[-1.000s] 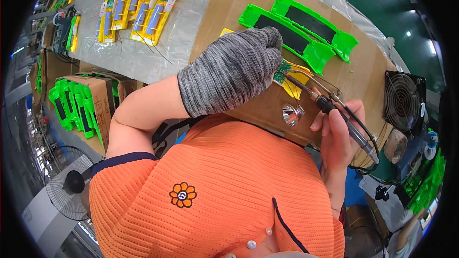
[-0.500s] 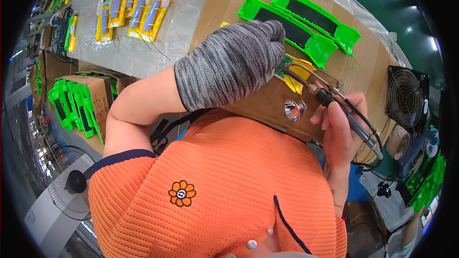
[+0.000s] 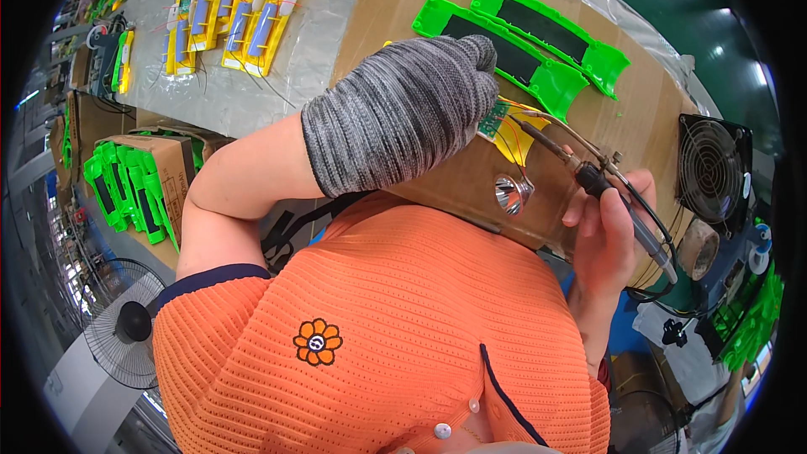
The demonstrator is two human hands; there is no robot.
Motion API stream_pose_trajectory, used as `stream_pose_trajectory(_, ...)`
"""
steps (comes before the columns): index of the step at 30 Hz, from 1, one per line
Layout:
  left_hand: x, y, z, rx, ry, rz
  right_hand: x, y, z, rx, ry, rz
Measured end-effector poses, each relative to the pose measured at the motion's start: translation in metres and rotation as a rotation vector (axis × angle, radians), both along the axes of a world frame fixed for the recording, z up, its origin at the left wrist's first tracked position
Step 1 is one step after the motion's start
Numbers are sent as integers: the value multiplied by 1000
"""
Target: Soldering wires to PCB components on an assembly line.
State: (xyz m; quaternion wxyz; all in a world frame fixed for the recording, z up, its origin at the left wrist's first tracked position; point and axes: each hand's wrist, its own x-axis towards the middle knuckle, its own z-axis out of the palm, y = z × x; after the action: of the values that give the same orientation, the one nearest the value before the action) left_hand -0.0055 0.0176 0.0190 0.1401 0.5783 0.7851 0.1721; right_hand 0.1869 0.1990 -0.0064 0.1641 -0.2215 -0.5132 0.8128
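Note:
My left hand, in a grey striped knit glove, is closed over a yellow plastic housing. Its fingertips are hidden behind the glove's back. A small green circuit board shows beside the glove, with thin wires running off it. One wire leads down to a shiny lamp reflector. Bare and curled, my right hand grips a soldering iron with a thin metal feed tube along it. The iron's tip points left at the board's right edge; whether it touches cannot be made out.
Two green shells with black inlays lie beyond my hands on the cardboard. Several yellow housings with blue cells sit at the far left. A black fan stands right; a carton of green shells stands lower left.
My right hand and the soldering iron have shifted right, drawing the tip back from the circuit board, more of which now shows. My left hand stays closed, barely moved.

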Motion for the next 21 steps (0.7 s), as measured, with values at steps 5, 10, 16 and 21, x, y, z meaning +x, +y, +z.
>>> stream_pose_trajectory(5, 0, 3, 1, -9, -2, 0, 2, -2, 1, 67, -42, 40)
stream_pose_trajectory(10, 2, 2, 3, -17, -1, 7, 5, 4, 2, 24, 11, -19)
stream_pose_trajectory(16, 5, 13, 3, 129, 109, -26, 28, 26, -2, 62, 165, -218)
stream_pose_trajectory(21, 30, 53, -6, 228, 299, -137, 26, 26, -3, 34, 258, -270)
